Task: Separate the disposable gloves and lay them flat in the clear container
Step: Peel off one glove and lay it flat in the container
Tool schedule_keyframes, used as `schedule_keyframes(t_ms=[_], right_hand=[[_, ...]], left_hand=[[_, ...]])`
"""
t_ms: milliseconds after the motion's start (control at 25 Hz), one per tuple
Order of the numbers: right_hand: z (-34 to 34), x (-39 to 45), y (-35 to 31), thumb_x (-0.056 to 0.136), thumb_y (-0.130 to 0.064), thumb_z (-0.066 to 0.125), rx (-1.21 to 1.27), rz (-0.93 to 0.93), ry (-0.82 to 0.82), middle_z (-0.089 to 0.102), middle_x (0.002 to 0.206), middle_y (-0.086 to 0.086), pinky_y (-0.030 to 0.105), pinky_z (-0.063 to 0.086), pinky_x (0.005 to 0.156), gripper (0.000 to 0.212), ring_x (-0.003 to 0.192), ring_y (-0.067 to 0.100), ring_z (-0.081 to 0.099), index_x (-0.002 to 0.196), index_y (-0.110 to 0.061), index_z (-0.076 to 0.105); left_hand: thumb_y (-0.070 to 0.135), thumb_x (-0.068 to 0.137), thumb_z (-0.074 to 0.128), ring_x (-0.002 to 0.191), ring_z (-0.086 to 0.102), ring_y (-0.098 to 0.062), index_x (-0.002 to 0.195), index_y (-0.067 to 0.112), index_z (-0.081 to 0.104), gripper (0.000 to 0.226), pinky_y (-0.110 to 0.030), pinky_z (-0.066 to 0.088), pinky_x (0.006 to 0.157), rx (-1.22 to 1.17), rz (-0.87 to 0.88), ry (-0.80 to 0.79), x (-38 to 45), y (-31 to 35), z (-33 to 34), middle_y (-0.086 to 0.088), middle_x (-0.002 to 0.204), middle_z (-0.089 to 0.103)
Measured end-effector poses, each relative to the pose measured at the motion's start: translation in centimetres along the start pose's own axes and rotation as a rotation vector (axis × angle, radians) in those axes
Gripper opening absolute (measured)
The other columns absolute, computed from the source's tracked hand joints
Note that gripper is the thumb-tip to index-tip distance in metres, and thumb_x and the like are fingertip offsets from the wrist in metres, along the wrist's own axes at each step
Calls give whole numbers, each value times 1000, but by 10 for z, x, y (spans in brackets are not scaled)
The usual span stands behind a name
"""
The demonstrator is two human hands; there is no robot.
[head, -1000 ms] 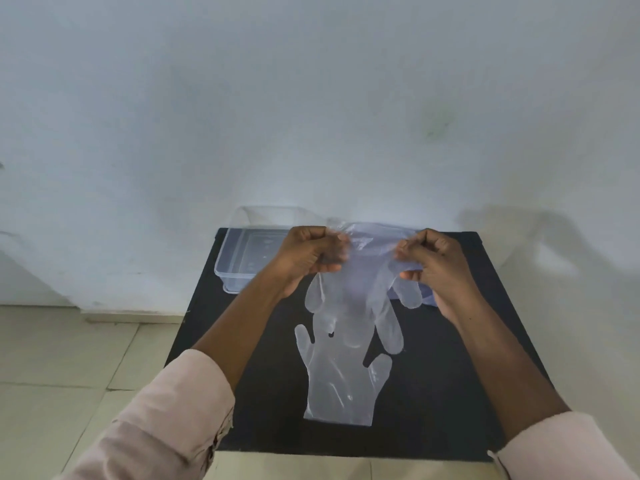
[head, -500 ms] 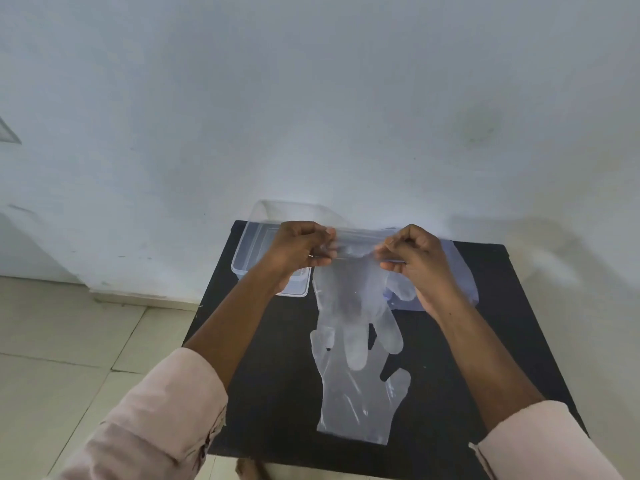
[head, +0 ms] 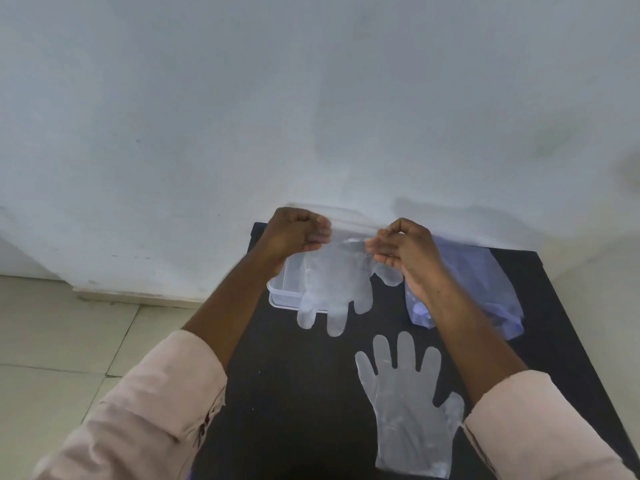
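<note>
Thin, see-through plastic, the held glove (head: 332,289) hangs cuff-up with its digits pointing down over the clear container (head: 281,292), pinched at the cuff by the closed fingers of left hand (head: 294,233) and right hand (head: 405,247). Another glove (head: 408,407) lies flat on the black worktop (head: 294,375).

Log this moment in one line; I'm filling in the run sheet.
step: separating | left hand + right hand: pinch cuff of hanging glove over clear container | second glove: flat on black table
</note>
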State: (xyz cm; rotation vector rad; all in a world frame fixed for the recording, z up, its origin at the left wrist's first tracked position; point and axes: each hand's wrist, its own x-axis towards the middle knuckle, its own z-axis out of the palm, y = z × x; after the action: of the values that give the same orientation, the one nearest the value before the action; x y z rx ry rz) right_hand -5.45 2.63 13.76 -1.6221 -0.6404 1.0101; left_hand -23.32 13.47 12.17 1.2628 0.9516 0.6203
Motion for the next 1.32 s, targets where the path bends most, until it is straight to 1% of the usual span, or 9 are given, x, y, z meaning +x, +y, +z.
schedule_keyframes(t_ms=[160,320,520,680,800,960,1120,1240,1320], right_hand=[[18,31,-8,90,3,47,-22,89,24,72,83,19,30,56,70,22,76,28,71,74,-9,54],[33,78,-13,89,-1,52,-35,110,56,72,79,17,32,56,71,19,76,30,70,72,-10,52],[47,135,-32,88,-5,55,-34,38,75,73,77,14,39,58,81,13,79,30,71,75,-10,53],[54,160,-49,80,0,55,-45,-256,101,70,72,8,35,55,74,19,78,26,73,68,-14,54],[52,153,-48,81,4,54,-59,-550,160,72,81,14,27,54,75,12,85,21,73,75,-7,55],[48,140,-7,91,-5,57,-103,-658,134,73,89,11,23,50,80,18,93,14,70,77,-17,52],[45,132,66,94,-14,56,-370,-571,11,73,92,4,15,47,73,12,83,-7,64,86,-5,57],[49,129,110,95,-18,54,-599,-517,-102,74,89,10,23,45,64,12,65,11,63,90,-8,58],[51,127,128,95,-18,53,-725,-510,-151,75,94,8,31,50,79,12,70,19,65,87,-10,56]], left_hand=[[8,90,58,89,73,-29,97,-2,70,17,-35,58,81,86,-54,-10,43,8,-19,-20,95,74],[2,88,55,84,72,-28,90,0,70,15,-36,58,82,67,-84,-3,83,16,-27,-20,92,72],[-1,86,54,77,70,-27,82,3,68,15,-35,58,76,68,-74,126,131,42,-31,-18,85,71],[-4,80,54,73,69,-23,73,11,68,21,-31,55,71,34,95,243,151,58,-30,-14,85,72],[4,84,56,82,69,-19,73,18,68,22,-29,54,78,77,382,250,142,58,-29,-9,86,73],[13,91,58,88,67,-16,85,11,71,15,-32,49,84,217,527,211,124,15,-37,-8,88,73],[20,93,60,88,68,-13,91,10,72,16,-31,51,84,438,428,163,109,-56,-48,0,92,74],[21,93,59,89,66,-16,94,10,72,17,-33,53,85,693,378,97,104,-104,-58,1,96,72],[20,93,58,96,68,-22,91,11,71,17,-41,54,88,854,406,21,100,-126,-63,-5,98,74]])
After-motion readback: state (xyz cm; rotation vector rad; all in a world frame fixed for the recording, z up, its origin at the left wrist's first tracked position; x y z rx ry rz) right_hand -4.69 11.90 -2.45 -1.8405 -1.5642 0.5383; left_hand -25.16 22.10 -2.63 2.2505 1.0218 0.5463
